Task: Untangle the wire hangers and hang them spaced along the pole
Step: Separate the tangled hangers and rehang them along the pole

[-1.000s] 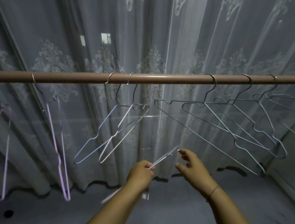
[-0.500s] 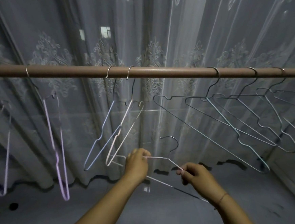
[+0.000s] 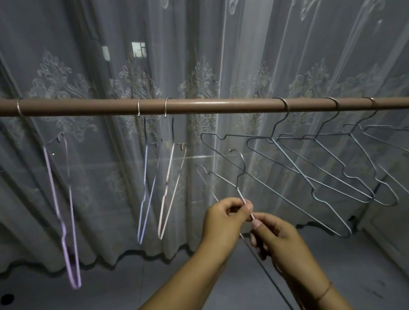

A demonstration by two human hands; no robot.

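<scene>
- Left hand fingers pinched shut on the neck of a loose hanger, just under its hook.
- Right hand fingers closed on the same wire just below; the two hands nearly touch.
- Hanger position: off the pole, below it. Hook points up; one dark arm runs down past the right wrist toward the floor.
- Step, judged: this hanger looks free of the others; hanging is in hand, not yet done.
- Next move needs: raise the hook over the pole and drop it into the bare stretch between the pink hanger and the grey hangers.
- Room: that gap is the widest open stretch in view. Blue hanger and pink one hang close together; purple hanger well apart at left.
- Edges: grey hangers at right overlap and reach low and leftward, near the lift path; snag risk. Curtain just behind the pole.
</scene>
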